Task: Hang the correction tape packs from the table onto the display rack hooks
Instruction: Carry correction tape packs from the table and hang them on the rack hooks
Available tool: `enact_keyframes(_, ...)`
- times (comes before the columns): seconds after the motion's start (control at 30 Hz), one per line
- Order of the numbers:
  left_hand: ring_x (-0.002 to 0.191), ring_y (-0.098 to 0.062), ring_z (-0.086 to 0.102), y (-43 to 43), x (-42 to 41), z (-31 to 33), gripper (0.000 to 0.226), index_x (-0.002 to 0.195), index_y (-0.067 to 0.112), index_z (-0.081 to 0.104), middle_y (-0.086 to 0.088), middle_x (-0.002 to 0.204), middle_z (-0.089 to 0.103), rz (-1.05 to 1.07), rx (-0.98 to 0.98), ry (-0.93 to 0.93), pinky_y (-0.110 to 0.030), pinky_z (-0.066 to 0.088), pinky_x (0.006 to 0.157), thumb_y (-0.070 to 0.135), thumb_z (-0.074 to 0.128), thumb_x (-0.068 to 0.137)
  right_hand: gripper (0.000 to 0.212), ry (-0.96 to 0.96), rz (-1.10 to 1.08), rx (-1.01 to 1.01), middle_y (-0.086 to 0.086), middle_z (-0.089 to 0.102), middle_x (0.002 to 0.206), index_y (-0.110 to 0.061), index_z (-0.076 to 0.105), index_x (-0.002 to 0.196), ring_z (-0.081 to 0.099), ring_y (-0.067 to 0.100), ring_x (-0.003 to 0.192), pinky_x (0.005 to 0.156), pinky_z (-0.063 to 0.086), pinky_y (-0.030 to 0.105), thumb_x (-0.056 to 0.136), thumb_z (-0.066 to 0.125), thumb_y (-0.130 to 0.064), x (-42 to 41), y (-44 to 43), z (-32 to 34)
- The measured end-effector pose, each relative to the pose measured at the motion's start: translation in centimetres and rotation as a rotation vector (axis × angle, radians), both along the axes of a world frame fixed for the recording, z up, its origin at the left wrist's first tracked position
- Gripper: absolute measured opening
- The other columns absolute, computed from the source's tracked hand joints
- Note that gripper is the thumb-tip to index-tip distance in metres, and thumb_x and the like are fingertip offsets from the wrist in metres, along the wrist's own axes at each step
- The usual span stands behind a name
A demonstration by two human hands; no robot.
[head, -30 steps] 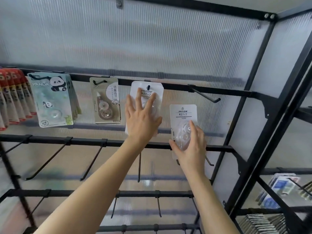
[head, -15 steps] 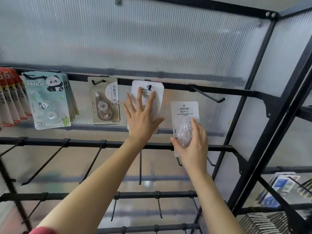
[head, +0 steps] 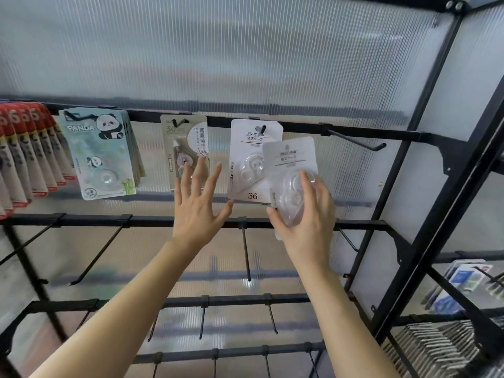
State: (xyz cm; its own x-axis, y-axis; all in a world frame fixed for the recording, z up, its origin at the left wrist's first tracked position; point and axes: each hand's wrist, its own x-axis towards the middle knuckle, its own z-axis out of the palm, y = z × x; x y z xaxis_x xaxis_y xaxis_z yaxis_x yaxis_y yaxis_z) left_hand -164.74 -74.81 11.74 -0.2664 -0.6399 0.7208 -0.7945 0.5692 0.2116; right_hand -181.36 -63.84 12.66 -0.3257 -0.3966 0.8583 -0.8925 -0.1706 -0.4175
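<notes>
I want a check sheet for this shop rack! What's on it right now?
Surface: black display rack; table not in view.
Job's things: one white correction tape pack hangs on the rack; held pack tilted, overlapping it; empty hook to the right.
Clutter: panda packs, red packs, beige pack hang left.
Grippers: left hand open, fingers spread; right hand grips the held pack.
Cables: nothing seen.
Surroundings: ribbed translucent panel behind; stationery lower right.

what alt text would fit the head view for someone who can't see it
A person's right hand holds a correction tape pack up in front of a matching pack hanging on a black rack hook, while the left hand is raised open beside them. Panda packs hang further left.
</notes>
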Motion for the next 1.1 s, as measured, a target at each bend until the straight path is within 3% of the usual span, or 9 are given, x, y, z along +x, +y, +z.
enact_keyframes(0.23,0.147,-0.025,-0.009,0.5,1.9,1.1,0.078,0.152,0.031,0.011,-0.005,0.161,-0.002,0.000,0.019,-0.015,-0.041,-0.009,0.116,0.066,0.026,0.085,0.074,0.097,-0.053,0.004,0.018,0.046,0.138,-0.014,0.048,0.138,0.047,0.037,0.123,0.093,0.042,0.051,0.076,0.055,-0.054,3.1,-1.0,2.7)
enact_keyframes(0.5,0.148,-0.026,-0.008,0.9,3.0,1.3,0.073,0.152,0.030,0.013,-0.005,0.161,-0.002,-0.029,0.005,-0.010,-0.040,-0.009,0.116,0.055,0.047,0.093,0.077,0.077,-0.115,0.028,0.020,0.046,0.138,-0.014,0.048,0.139,0.046,0.041,0.123,0.091,0.042,0.053,0.072,0.076,-0.043,3.8,-1.0,3.4)
enact_keyframes(0.63,0.148,-0.025,-0.007,1.1,3.3,1.4,0.074,0.153,0.030,0.013,-0.006,0.161,0.000,-0.035,0.006,-0.007,-0.042,-0.007,0.116,0.060,0.038,0.090,0.077,0.067,-0.127,0.044,0.021,0.048,0.136,-0.013,0.050,0.137,0.048,0.042,0.120,0.090,0.042,0.054,0.071,0.078,-0.042,4.0,-1.3,2.7)
enact_keyframes(0.73,0.147,-0.025,-0.009,1.2,3.4,1.2,0.072,0.153,0.030,0.012,-0.006,0.161,-0.001,-0.033,0.024,-0.012,-0.041,-0.009,0.116,0.056,0.044,0.093,0.078,0.057,-0.123,0.059,0.022,0.048,0.136,-0.013,0.050,0.137,0.048,0.042,0.120,0.090,0.043,0.054,0.071,0.078,-0.043,4.1,-2.2,2.3)
enact_keyframes(0.97,0.147,-0.025,-0.010,1.0,3.2,1.3,0.073,0.152,0.031,0.009,-0.005,0.161,-0.003,-0.031,0.051,-0.027,-0.041,-0.009,0.116,0.058,0.039,0.092,0.093,-0.007,-0.146,0.096,0.021,0.044,0.138,-0.025,0.024,0.138,0.048,0.042,0.120,0.086,0.047,0.053,0.067,0.081,-0.043,4.8,-6.0,1.7)
enact_keyframes(1.1,0.147,-0.024,-0.012,0.9,3.0,1.7,0.075,0.152,0.031,0.007,-0.005,0.161,-0.005,-0.029,0.054,-0.028,-0.040,-0.011,0.115,0.051,0.048,0.093,0.097,-0.028,-0.147,0.161,0.021,0.042,0.138,-0.024,0.024,0.138,0.048,0.040,0.118,0.085,0.049,0.049,0.065,0.084,-0.043,4.9,-7.6,1.9)
